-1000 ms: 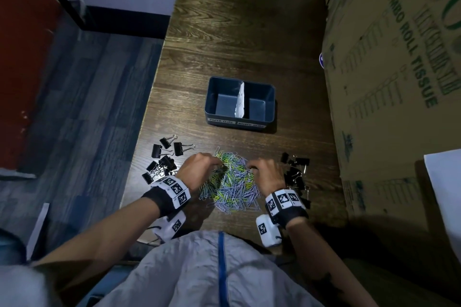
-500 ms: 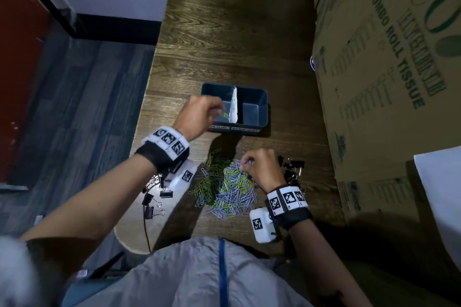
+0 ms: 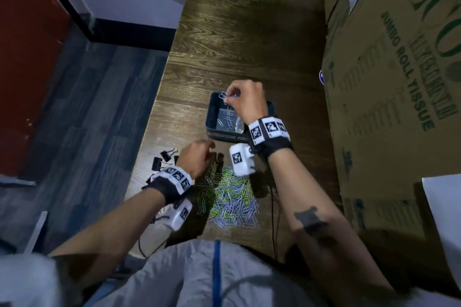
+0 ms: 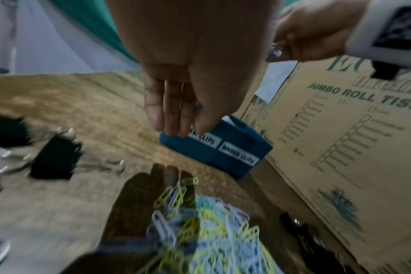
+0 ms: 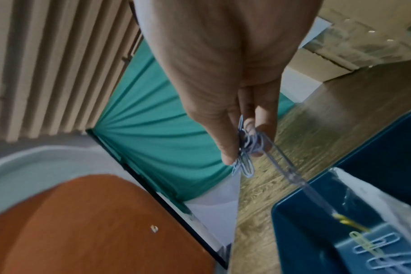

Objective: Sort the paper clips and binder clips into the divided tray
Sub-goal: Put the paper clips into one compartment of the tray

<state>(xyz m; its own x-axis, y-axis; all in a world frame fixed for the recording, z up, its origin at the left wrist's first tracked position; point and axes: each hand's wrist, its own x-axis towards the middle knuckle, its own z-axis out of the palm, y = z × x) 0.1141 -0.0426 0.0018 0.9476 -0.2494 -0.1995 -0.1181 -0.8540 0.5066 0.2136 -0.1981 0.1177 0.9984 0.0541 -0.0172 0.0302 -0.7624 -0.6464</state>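
Observation:
The blue divided tray [image 3: 212,117] sits mid-table, its front labelled for paper clips and binder clips [image 4: 237,153]. My right hand [image 3: 228,98] hovers over its left compartment and pinches a small bunch of pale blue paper clips [image 5: 243,163]. Several paper clips [image 3: 228,118] lie on that compartment's floor [image 5: 376,248]. My left hand [image 3: 209,151] hangs above the far end of the loose paper clip pile [image 3: 232,199], fingers relaxed and pointing down [image 4: 174,118], holding nothing. Black binder clips [image 3: 164,157] lie to its left.
A big cardboard box [image 3: 389,97] lines the table's right side, close to the tray. More binder clips [image 4: 298,229] lie between the pile and the box. The table's left edge [image 3: 159,132] drops to the floor. Wrist camera cables trail by my body.
My left hand came back from the tray to the pile. My right hand rose from the pile to above the tray's left compartment, carrying paper clips; more clips now lie there.

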